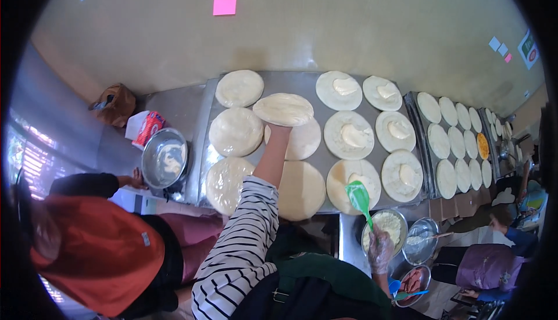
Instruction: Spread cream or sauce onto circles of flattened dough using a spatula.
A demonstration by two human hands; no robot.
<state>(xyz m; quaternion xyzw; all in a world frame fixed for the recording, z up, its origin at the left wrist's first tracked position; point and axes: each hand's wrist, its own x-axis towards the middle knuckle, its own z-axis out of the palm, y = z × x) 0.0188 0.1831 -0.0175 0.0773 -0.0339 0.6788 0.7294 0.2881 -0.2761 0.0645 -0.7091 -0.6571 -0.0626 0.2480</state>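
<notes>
My left hand, reached out over the metal tray, bears a flat round of dough that covers its fingers. Under my wrist another dough round lies partly hidden. My right hand, in a clear plastic glove, is closed around the handle of a green spatula. Its blade is over a dough round with a pale creamy dollop. Below that hand stands a metal bowl of pale crumbly filling. Several rounds on the right carry dollops; those on the left, such as the glossy one, have none.
Left of the tray, a person in an orange top reaches toward a metal bowl. At lower right are a second bowl and a bowl of pinkish filling. More dough-filled trays and people are further right.
</notes>
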